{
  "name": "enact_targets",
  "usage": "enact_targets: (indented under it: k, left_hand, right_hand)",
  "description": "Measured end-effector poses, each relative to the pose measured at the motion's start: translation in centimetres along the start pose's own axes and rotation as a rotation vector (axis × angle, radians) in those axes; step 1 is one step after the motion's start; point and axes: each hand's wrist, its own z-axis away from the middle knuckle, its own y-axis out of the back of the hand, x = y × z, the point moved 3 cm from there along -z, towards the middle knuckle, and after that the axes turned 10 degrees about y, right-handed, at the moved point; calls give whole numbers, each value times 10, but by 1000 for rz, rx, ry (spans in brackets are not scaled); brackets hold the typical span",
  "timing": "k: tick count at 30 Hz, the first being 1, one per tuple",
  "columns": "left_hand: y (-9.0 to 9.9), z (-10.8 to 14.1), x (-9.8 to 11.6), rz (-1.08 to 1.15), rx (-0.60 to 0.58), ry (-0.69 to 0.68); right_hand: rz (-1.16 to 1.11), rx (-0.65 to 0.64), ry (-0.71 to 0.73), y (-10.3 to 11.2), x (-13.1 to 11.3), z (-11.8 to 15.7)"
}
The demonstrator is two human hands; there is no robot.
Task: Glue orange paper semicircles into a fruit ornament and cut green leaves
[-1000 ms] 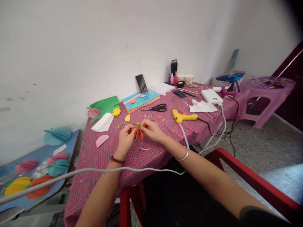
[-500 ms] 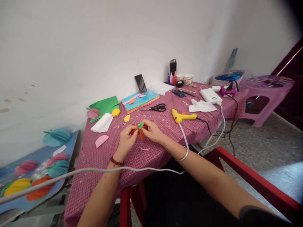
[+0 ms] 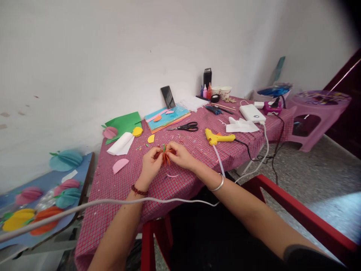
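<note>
Between my two hands is a small orange paper pumpkin (image 3: 166, 160) with fanned folds and a bit of green at its top. My left hand (image 3: 151, 165) pinches its left side, and my right hand (image 3: 180, 156) pinches the right side; the fingers hide much of it. Just past my hands lies a yellow paper piece (image 3: 151, 139). A pink paper half-circle (image 3: 120, 165) is on the checked cloth left of my left hand. Black scissors (image 3: 187, 127) lie beyond, and a yellow glue gun (image 3: 218, 137) rests to the right.
Coloured paper sheets (image 3: 165, 116) and a phone (image 3: 168, 97) are by the wall. A white power bank (image 3: 252, 113) sits at the right, its cable (image 3: 158, 200) crossing in front of me. Several finished paper fruits lie on a blue board (image 3: 88, 162) at the left.
The pumpkin has been turned in my fingers, so its green top shows narrower and its orange folds look more spread. Both hands keep their pinch.
</note>
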Motion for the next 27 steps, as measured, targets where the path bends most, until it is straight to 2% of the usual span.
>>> enact_targets:
  k: [7,12,15,19,22,27]
  left_hand:
    - [-3,3,9,-95,39,-57]
    - [-5,5,16,-291,34,-205]
    - [-6,2,20,-325,30,-226]
    - [-6,-3,21,-138,38,-135]
    - [-7,-5,13,5,13,-15]
    - [-2,-9,-4,101,17,59]
  right_hand:
    - [0,-6,-32,-2,3,1]
    - [-26,3,-93,-2,4,0]
    - [-62,34,-124,-1,6,-1]
    - [-131,131,-157,4,10,-4]
    - [-178,182,-185,7,15,-6]
    - [-220,213,-219,7,21,-6]
